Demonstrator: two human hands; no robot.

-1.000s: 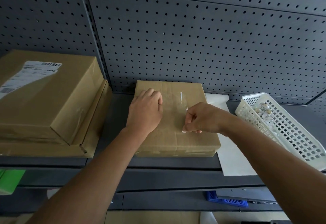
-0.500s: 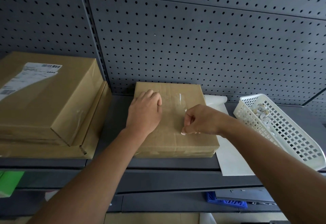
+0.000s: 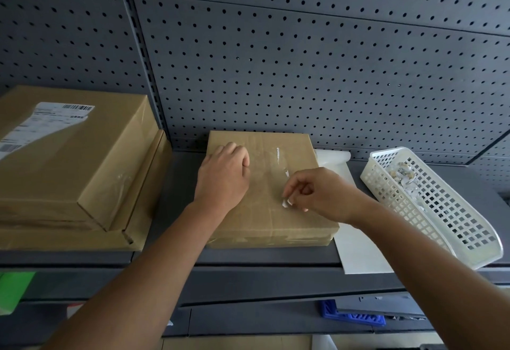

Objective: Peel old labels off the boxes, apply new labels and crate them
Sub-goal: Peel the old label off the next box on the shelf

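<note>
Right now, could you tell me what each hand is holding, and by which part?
The right hand pinches a small white label scrap by one end; the left hand holds nothing, resting on the box.

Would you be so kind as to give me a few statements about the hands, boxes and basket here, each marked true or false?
1. The right hand pinches a small white scrap over the middle box. True.
2. The white basket holds paper scraps. True.
3. The left hand reaches into the basket. False: it rests, fingers curled, on the middle box.
4. The top box of the left stack is bare. False: a barcode label lies on it.
</note>
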